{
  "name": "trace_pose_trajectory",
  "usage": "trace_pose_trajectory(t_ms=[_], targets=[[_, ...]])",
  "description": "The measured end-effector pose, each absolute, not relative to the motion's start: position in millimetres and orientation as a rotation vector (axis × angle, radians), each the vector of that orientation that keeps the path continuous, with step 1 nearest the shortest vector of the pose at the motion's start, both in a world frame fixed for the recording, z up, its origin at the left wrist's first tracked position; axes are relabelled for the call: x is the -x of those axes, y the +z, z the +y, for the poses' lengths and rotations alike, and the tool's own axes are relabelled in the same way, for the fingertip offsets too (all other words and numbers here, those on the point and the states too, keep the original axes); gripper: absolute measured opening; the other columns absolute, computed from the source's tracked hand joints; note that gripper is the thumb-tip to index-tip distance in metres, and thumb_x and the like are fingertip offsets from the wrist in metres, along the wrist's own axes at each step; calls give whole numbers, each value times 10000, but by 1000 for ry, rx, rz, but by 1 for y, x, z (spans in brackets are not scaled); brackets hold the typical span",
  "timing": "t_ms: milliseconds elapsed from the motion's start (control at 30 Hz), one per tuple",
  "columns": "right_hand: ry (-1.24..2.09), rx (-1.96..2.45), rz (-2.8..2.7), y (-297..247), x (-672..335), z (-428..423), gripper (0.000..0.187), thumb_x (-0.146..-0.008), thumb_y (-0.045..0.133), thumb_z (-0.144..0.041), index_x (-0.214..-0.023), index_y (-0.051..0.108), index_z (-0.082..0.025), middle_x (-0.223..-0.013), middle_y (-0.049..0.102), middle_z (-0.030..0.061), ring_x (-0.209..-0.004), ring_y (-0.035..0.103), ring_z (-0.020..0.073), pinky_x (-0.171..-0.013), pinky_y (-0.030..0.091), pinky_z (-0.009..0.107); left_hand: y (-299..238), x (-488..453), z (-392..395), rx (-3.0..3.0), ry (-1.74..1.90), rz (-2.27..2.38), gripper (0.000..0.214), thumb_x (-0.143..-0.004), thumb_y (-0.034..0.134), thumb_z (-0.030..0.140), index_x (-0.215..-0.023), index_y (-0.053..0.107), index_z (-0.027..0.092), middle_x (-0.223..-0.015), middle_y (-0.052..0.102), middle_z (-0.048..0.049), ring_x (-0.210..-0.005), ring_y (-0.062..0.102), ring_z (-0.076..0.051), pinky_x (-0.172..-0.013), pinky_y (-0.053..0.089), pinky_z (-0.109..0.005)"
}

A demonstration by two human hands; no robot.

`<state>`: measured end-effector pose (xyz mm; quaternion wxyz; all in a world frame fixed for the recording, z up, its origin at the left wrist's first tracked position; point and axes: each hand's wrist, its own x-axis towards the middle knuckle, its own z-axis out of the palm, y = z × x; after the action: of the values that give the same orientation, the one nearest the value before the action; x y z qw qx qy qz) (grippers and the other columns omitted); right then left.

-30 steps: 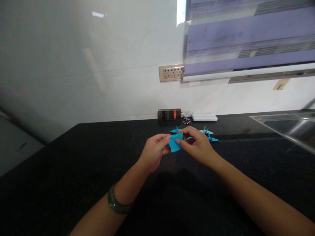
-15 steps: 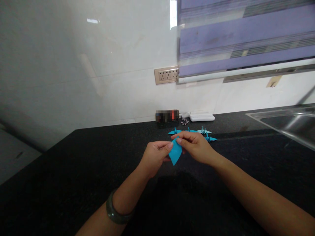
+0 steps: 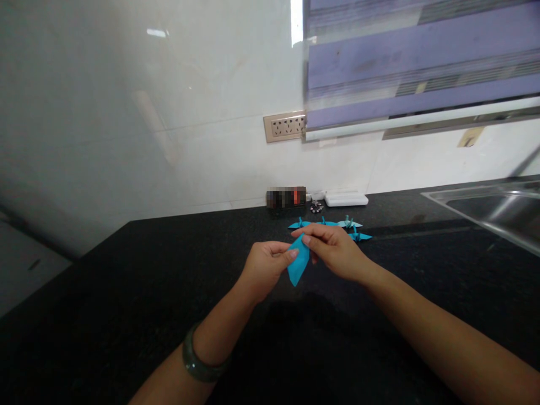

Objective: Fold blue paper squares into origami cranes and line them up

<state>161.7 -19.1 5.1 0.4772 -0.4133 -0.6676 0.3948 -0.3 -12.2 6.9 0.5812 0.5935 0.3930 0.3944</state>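
A folded piece of blue origami paper (image 3: 297,269), kite-like in outline with its point downward, is held up above the black counter between both hands. My left hand (image 3: 265,269) pinches its left side, thumb on the near face. At the upper right corner of the paper, my right hand (image 3: 333,247) grips with thumb and index finger; its other fingers are partly hidden. Just behind my right hand lie several folded paper cranes, among them a pale blue crane (image 3: 349,222) and a blue crane (image 3: 358,237), some partly covered by the hand.
Along the wall stand a dark box (image 3: 286,197), blurred out in part, a small beaded ring (image 3: 316,207) and a white flat case (image 3: 346,199). A steel sink (image 3: 498,216) is set into the black counter (image 3: 169,270) at right. A socket panel (image 3: 285,127) is on the wall.
The blue paper has tilted, its lower point swinging slightly left. My left thumb has slid a little right and down over it. My right hand stays nearly in place.
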Motion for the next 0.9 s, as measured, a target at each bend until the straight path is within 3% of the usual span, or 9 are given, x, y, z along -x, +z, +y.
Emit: trace_pose_trajectory(t_ms=[300,500,667,833,900], targets=[[954,1012,-1637,5,-162,-20,252,-759,541,-274,-957,632,-148,-647,558,-8,-512,484,80,-469,396,212,9,0,-12,-1375,948,976,146,-627,681,248,-694,689,118,-598,652,-22,-509,532,-105,-520,402,-221],[737,1098,-1722,5,-162,-18,105,-713,577,-235,-714,634,-147,-529,487,-40,-480,418,68,-434,323,189,9,0,-12,-1463,889,1028,155,-626,675,245,-726,677,126,-635,661,-41,-543,558,-125,-538,425,-237],[891,1135,-1459,3,-156,-17,114,-695,597,-264,-696,604,-151,-549,571,-24,-483,528,93,-471,429,224,6,2,-6,-1286,1038,991,272,-644,678,322,-817,640,117,-683,656,-44,-575,571,-117,-538,433,-219],[915,1042,-1044,-5,-143,-17,190,-658,653,-317,-731,593,-153,-590,620,-7,-503,587,114,-525,490,259,5,-1,-7,-981,1126,722,540,-718,489,585,-971,580,117,-866,641,-103,-741,611,-172,-648,492,-300],[921,1011,-959,-8,-138,-19,201,-645,670,-315,-732,595,-150,-609,628,-2,-515,592,115,-548,500,266,4,-4,-10,-1007,1185,615,517,-668,625,474,-1056,530,147,-945,622,-87,-835,599,-174,-736,482,-309]])
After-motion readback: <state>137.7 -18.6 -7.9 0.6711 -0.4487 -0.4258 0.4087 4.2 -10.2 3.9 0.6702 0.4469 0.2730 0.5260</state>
